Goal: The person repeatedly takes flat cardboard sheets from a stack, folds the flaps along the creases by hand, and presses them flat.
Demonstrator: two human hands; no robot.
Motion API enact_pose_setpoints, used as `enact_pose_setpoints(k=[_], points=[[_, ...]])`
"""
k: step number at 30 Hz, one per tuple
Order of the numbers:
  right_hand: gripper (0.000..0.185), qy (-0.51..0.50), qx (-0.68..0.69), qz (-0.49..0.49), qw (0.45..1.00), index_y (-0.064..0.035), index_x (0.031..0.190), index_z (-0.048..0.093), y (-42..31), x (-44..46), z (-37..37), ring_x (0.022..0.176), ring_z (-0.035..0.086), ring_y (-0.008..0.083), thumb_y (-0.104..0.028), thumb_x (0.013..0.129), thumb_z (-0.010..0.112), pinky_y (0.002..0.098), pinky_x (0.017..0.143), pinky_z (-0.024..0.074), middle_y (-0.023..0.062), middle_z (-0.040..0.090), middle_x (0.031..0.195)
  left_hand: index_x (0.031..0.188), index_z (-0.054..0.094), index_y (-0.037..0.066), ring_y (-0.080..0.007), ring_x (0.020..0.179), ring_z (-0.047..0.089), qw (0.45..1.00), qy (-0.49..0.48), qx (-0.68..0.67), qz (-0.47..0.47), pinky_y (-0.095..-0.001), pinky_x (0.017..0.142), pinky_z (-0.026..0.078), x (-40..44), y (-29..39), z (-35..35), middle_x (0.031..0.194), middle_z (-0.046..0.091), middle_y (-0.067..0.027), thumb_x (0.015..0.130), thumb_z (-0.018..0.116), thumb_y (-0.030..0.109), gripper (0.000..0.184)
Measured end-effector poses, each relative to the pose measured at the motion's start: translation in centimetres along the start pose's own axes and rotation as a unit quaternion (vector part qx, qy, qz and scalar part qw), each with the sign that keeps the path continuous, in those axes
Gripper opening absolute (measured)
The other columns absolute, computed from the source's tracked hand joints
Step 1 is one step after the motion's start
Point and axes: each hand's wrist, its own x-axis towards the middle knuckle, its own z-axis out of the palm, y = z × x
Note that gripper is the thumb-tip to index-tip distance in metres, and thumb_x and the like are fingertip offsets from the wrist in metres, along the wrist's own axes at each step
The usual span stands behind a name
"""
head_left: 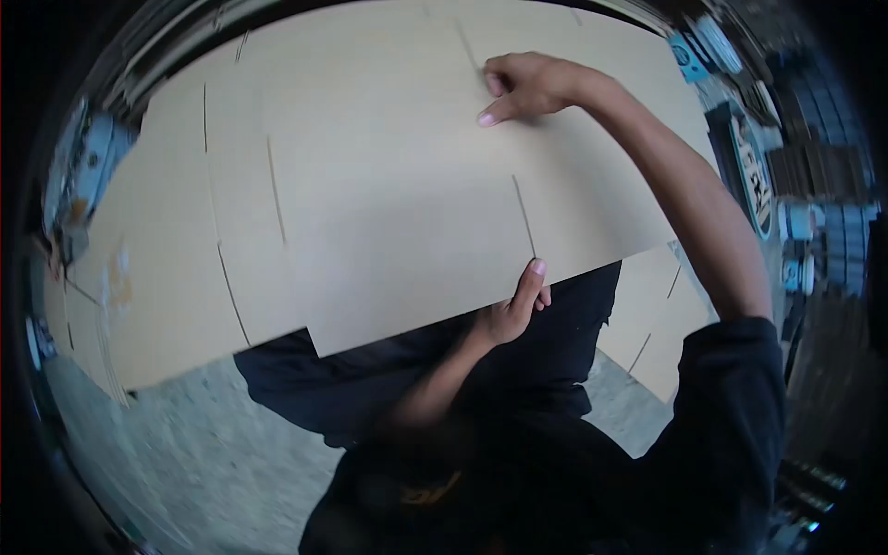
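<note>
A large flat cardboard sheet [398,213] with cut slots lies before me, over other cardboard. My left hand [513,314] grips its near edge, the thumb on top beside the end of a slot and the fingers partly hidden underneath. Farther up the sheet is my right hand [536,88], its fingers curled and the thumb stretched apart from them. It is over the cardboard near another slot, with nothing visible in its grasp; whether the fingertips touch the surface I cannot tell.
More slotted cardboard [166,305] extends to the left, with a torn tape mark. Another cardboard piece [643,342] is low at the right, above the grey floor [222,444]. Stacked dark material [823,171] and blue-white items [689,57] stand along the right side.
</note>
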Motion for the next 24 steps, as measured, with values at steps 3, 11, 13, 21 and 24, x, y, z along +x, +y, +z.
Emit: enact_pose_setpoints(k=[3, 11, 13, 21, 24], points=[[0.058, -0.032, 0.107, -0.015, 0.994, -0.0095, 0.104, 0.052, 0.6, -0.8, 0.1, 0.081, 0.049, 0.0205, -0.051, 0.083, 0.087, 0.038, 0.072, 0.0433, 0.0037, 0.051, 0.086, 0.081, 0.06, 0.001, -0.0129, 0.061, 0.058, 1.0, -0.002, 0.024, 0.008, -0.0282, 0.061, 0.05, 0.0, 0.6, -0.1, 0.068, 0.06, -0.006, 0.115, 0.043, 0.033, 0.05], [0.064, -0.04, -0.006, -0.008, 0.999, -0.0062, 0.116, 0.053, -0.9, -0.9, 0.3, 0.092, 0.058, 0.0293, -0.048, 0.082, 0.088, 0.0403, 0.086, 0.049, 0.0102, 0.058, 0.099, 0.078, 0.06, 0.001, -0.013, 0.062, 0.059, 0.999, 0.011, 0.029, 0.016, -0.0283, 0.06, 0.05, 0.1, 0.6, 0.2, 0.066, 0.059, -0.0058, 0.115, 0.041, 0.033, 0.053], [0.063, -0.056, -0.02, 0.003, 0.998, -0.0059, 0.115, 0.054, -1.5, -0.7, 0.0, 0.094, 0.06, 0.0302, -0.047, 0.082, 0.088, 0.0418, 0.086, 0.0497, 0.0118, 0.06, 0.102, 0.078, 0.06, 0.001, -0.0131, 0.061, 0.059, 0.999, 0.0, 0.047, 0.016, -0.0282, 0.06, 0.049, -0.1, 0.6, -0.1, 0.065, 0.059, -0.0058, 0.116, 0.04, 0.033, 0.053], [0.076, -0.027, 0.032, -0.015, 0.999, -0.0054, 0.12, 0.046, -0.6, -3.1, 1.0, 0.107, 0.058, 0.0321, -0.046, 0.075, 0.092, 0.0434, 0.09, 0.0495, 0.0169, 0.054, 0.117, 0.08, 0.058, 0.002, -0.0134, 0.06, 0.057, 0.996, -0.004, 0.084, 0.017, -0.0294, 0.062, 0.049, -0.2, 0.4, -0.1, 0.066, 0.059, -0.0052, 0.116, 0.04, 0.032, 0.05], [0.079, 0.008, 0.067, -0.032, 0.997, -0.0054, 0.121, 0.043, -0.1, -3.0, 2.6, 0.109, 0.058, 0.0358, -0.042, 0.073, 0.094, 0.0449, 0.091, 0.0501, 0.0179, 0.053, 0.12, 0.08, 0.058, 0.002, -0.0138, 0.06, 0.057, 0.998, -0.013, 0.067, 0.011, -0.0298, 0.062, 0.05, -0.1, 0.4, -0.2, 0.066, 0.059, -0.0052, 0.116, 0.039, 0.032, 0.051]])
